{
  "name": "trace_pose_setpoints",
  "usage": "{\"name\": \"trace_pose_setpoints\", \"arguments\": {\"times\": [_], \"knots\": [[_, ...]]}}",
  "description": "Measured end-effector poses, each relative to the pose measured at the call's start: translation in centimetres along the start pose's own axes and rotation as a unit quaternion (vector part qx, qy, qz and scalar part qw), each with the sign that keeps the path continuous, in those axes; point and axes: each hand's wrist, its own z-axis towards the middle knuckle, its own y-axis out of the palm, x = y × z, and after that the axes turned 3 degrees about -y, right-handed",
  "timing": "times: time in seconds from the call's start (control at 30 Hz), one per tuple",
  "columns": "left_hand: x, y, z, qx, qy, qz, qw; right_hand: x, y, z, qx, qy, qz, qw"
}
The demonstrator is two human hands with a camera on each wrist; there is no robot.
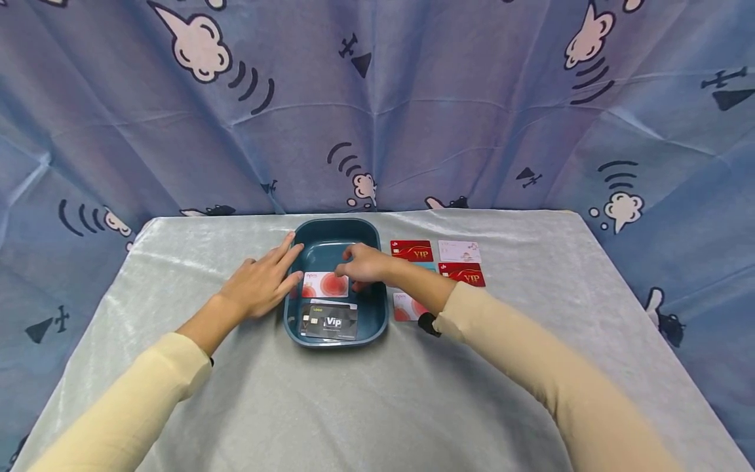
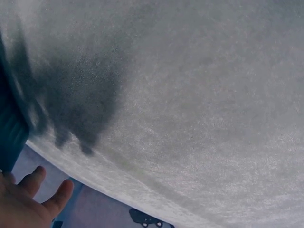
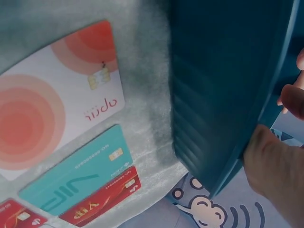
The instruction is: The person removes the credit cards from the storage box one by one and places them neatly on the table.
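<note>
In the head view, a dark teal tray [image 1: 336, 226] stands on the table. My left hand [image 1: 259, 282] rests against the tray's left rim with its fingers spread and fairly straight; the left wrist view catches only a few fingers [image 2: 57, 202]. Over the tray, my right hand [image 1: 367, 265] has bent fingers and pinches the right end of a white card with orange-red circles [image 1: 321, 285]. Nearer me in the tray, a black VIP card [image 1: 339, 322] overlaps other cards. In the right wrist view, the thumb and fingers [image 3: 270, 156] show beyond the tray wall [image 3: 223, 85], and the pinched card is hidden.
Right of the tray lie two red VIP cards [image 1: 411, 250], a pale flowered card [image 1: 460, 252], a teal card [image 3: 78, 171] and another white card with orange-red circles [image 3: 85, 71]. My right forearm crosses above them. A patterned curtain [image 1: 377, 118] hangs behind the table.
</note>
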Motion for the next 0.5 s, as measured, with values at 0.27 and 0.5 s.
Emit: {"name": "trace_pose_setpoints", "arguments": {"times": [0.27,0.5], "knots": [[0.01,-0.02,0.05,-0.001,-0.001,-0.001,1.0,-0.18,0.04,-0.03,0.003,0.007,0.025,0.9996],[-0.08,0.03,-0.07,0.003,0.0,-0.002,1.0,-0.25,0.34,0.22,0.005,0.008,0.039,0.9992]]}}
